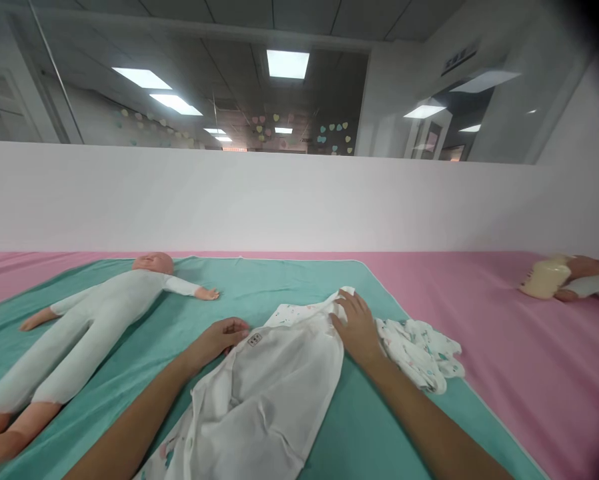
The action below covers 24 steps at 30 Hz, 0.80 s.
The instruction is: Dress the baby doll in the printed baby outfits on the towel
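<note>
A white baby garment (279,380) lies loosely spread in front of me, its plain side up, with a small printed label near the top. Printed fabric shows at its far and lower left edges. My left hand (224,335) has its fingers curled at the upper left edge, beside the label, gripping the cloth. At the upper right corner, my right hand (354,325) is closed on the bunched fabric, its fingertips over the top. Just right of that hand rests a crumpled white printed cloth (422,353).
A baby doll (114,307) in a white bodysuit lies on its back at left, arms spread. A teal sheet (219,277) covers part of a pink surface (519,347). At far right are a pale yellow bottle (544,277) and another partly visible doll (594,277). A white wall (279,200) stands behind.
</note>
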{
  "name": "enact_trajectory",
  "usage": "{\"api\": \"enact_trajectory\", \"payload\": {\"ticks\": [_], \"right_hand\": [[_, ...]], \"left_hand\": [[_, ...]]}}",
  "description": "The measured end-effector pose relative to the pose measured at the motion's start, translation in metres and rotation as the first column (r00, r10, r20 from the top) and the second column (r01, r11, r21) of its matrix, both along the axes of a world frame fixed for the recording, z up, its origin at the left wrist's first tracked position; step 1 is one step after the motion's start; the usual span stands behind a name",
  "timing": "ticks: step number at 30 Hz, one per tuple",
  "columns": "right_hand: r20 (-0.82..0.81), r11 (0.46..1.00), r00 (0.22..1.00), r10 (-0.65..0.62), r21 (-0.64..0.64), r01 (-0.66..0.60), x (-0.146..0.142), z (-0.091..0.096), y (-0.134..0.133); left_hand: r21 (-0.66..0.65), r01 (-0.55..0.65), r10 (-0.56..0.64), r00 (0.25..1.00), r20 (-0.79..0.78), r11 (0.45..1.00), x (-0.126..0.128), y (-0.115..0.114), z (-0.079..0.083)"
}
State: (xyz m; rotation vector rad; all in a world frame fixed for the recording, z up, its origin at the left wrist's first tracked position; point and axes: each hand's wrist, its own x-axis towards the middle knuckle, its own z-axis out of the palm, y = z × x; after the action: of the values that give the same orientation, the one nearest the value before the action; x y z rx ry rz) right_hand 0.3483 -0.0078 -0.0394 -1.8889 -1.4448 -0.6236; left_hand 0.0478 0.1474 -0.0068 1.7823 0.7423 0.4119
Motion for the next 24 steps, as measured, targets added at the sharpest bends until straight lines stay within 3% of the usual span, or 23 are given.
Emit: {"api": "enact_trajectory", "payload": {"ticks": [2,4,8,10,14,17,21,24], "right_hand": [[0.191,0.998,0.98,-0.046,-0.039,0.055,-0.023,0.002,0.003],[0.338,0.996,0.94,-0.054,-0.05,0.075,-0.045,0.003,0.006],[0.462,0.996,0.887,-0.014,-0.067,0.05,-0.072,0.007,0.008],[0.433,0.994,0.9,-0.043,-0.075,0.083,-0.075,0.011,0.005],[0.339,0.988,0.929,-0.148,0.003,0.156,-0.071,0.027,-0.009],[0.265,0.99,0.955,-0.137,0.008,0.14,-0.074,0.039,-0.02],[0.204,0.998,0.977,0.066,-0.03,-0.061,-0.089,0.047,-0.028],[0.159,0.925,0.912,0.378,-0.042,-0.377,-0.097,0.045,-0.031]], "left_hand": [[0.108,0.025,-0.014,0.995,-0.103,0.994,-0.001,0.005,-0.004],[0.272,0.012,0.047,0.977,-0.209,0.962,0.002,0.005,-0.008],[0.496,0.014,0.195,0.91,-0.367,0.868,0.013,-0.007,-0.012],[0.505,0.033,0.162,0.928,-0.336,0.862,0.016,-0.014,-0.009],[0.428,-0.019,0.087,0.986,-0.14,0.904,0.018,-0.033,0.009],[0.439,0.016,0.008,0.999,-0.052,0.898,0.024,-0.051,0.024],[0.512,0.183,-0.173,0.983,-0.066,0.839,0.039,-0.081,0.04],[0.583,0.317,-0.277,0.947,-0.161,0.748,0.047,-0.106,0.056]]}}
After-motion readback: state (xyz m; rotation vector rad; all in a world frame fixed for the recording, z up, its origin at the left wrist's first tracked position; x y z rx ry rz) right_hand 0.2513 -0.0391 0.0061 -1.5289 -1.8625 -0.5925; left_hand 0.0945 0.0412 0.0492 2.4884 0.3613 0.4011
